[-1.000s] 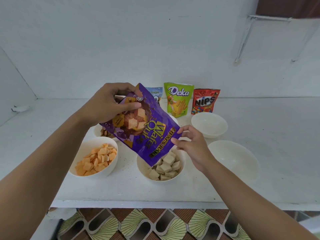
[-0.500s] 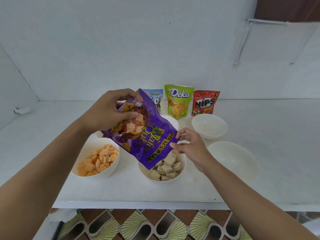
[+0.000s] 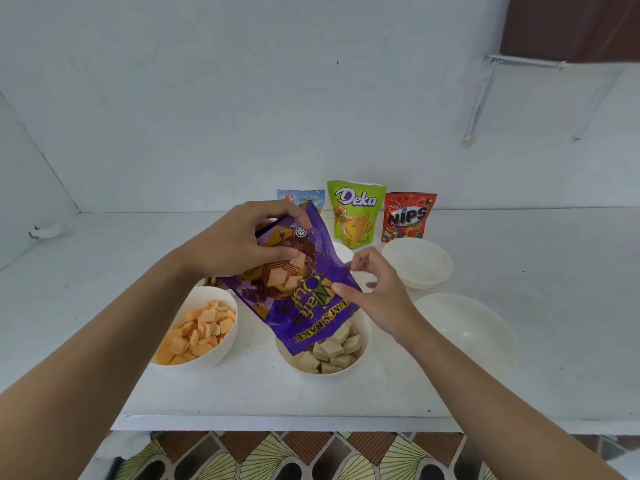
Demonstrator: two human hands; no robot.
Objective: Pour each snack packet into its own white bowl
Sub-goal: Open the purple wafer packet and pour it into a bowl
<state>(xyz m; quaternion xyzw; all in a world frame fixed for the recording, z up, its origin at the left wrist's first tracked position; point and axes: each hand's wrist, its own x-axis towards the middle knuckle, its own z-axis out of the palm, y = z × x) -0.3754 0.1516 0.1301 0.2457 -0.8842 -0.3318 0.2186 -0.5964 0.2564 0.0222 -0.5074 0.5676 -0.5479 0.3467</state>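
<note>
**Purple wafer packet held upended over the bowl of beige cubes**

The purple packet (image 3: 304, 299) hung in the air over the middle of the white counter (image 3: 104, 289), its printing upside down and its body slanted, upper end to the left and lower end to the right; that lower end sat over the near middle bowl (image 3: 322, 371), which held pale beige wafer cubes. The left hand (image 3: 239, 240) gripped the packet's upper end, fingers curled over the top and thumb pressed across the printed front; the right hand (image 3: 377, 296) pinched the packet's right edge, thumb tip on the front and the other fingers curled just beside that edge, though how they met the back was hidden.

To the left stood a bowl of orange snacks (image 3: 225, 344), near but apart from the middle bowl; behind it a further bowl (image 3: 211, 282) showed only a sliver with brown pieces. Right of the hands stood two empty bowls, the nearer one (image 3: 467, 327) and the farther one (image 3: 417, 263), apart from each other. Against the wall stood three upright packets in a row: a blue packet (image 3: 304, 197), half hidden behind the purple one; a green Deka packet (image 3: 356, 213); a red Nips packet (image 3: 408, 216).
</note>
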